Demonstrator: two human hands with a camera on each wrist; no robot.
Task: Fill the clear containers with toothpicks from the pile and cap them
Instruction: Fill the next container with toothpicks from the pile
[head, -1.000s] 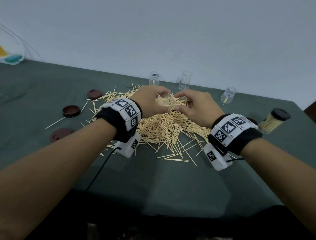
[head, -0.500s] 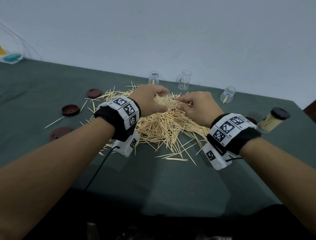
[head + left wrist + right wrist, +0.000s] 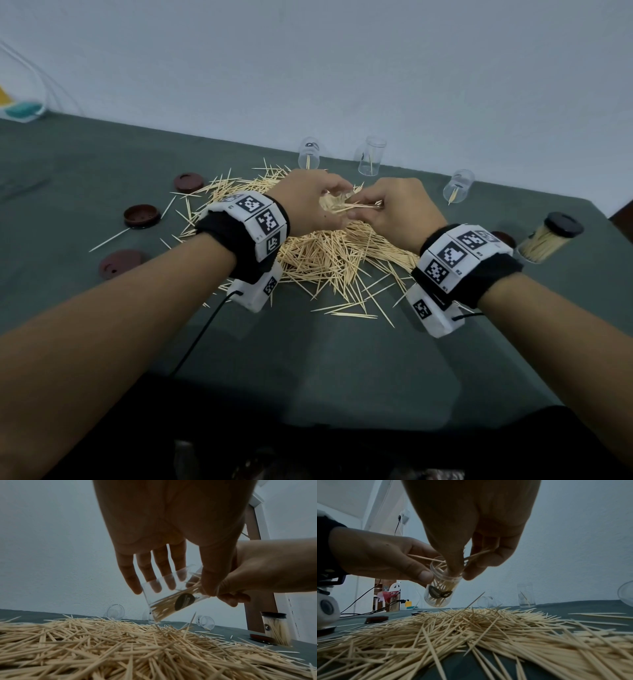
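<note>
Left hand (image 3: 310, 202) fingers wrapped round tilted clear container (image 3: 173, 595) part-filled with toothpicks above the pile (image 3: 325, 253), right hand (image 3: 400, 209) pinching toothpicks at its mouth, three near-empty containers (image 3: 371, 156) along the far edge, capped full container (image 3: 548, 240) far right.

No text, brand or number can be made out with certainty. The black-and-white square code markers (image 3: 261, 219) on the wristbands, centre of the head view, carry tiny characters beside them, too small to read. A dark oval label (image 3: 185, 601) sits on the tilted clear container (image 3: 173, 596) at the middle of the left wrist view; its print is blurred. The capped container (image 3: 276, 628) at the right edge of that view bears a small dark label with a pale mark, illegible. At the left of the right wrist view, a red packet (image 3: 392, 595) shows white lettering, unreadable.
</note>
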